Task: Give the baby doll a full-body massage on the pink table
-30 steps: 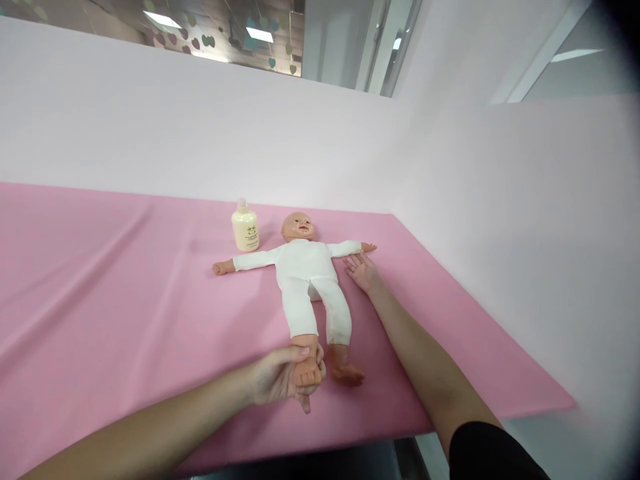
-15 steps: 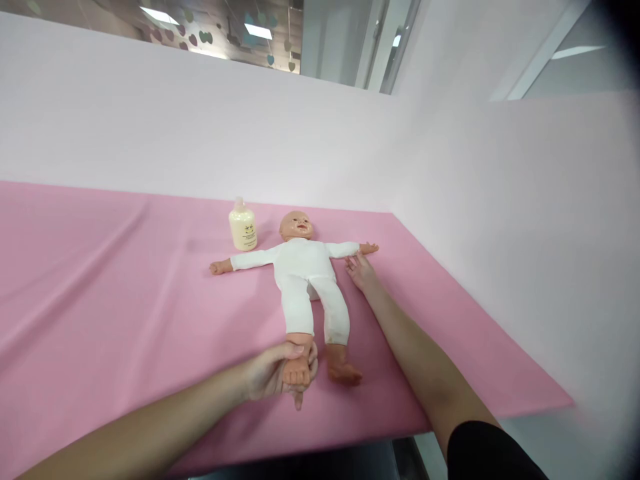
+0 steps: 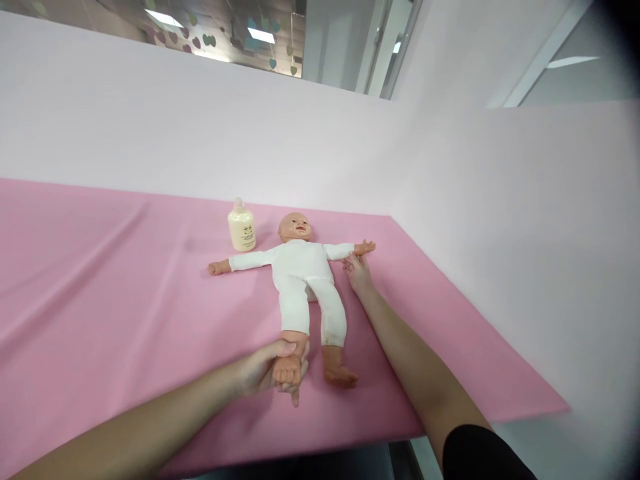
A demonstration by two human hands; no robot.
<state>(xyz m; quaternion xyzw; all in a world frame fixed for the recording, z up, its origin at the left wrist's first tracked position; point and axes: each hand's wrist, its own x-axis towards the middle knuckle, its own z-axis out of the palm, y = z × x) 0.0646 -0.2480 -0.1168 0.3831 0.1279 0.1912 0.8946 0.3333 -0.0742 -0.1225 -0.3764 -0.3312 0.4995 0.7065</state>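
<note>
A baby doll in a white cloth suit lies on its back, arms spread and head toward the far wall. My left hand is wrapped round its ankle on the left side, with the thumb on top and the foot showing beyond my grip. One finger points down below the foot. My right hand rests beside the doll's outstretched arm on the right, its fingers loosely apart. Its fingertips meet the sleeve near the doll's wrist, and nothing is gripped in them.
A pale yellow pump bottle stands left of the doll's head. A pink cover with some creases lies over the table. White walls rise behind and to the right, with a window above the back one.
My left hand and the held foot have shifted slightly left. My right hand has moved a little left along the doll's arm, and that arm sits slightly further left too.
</note>
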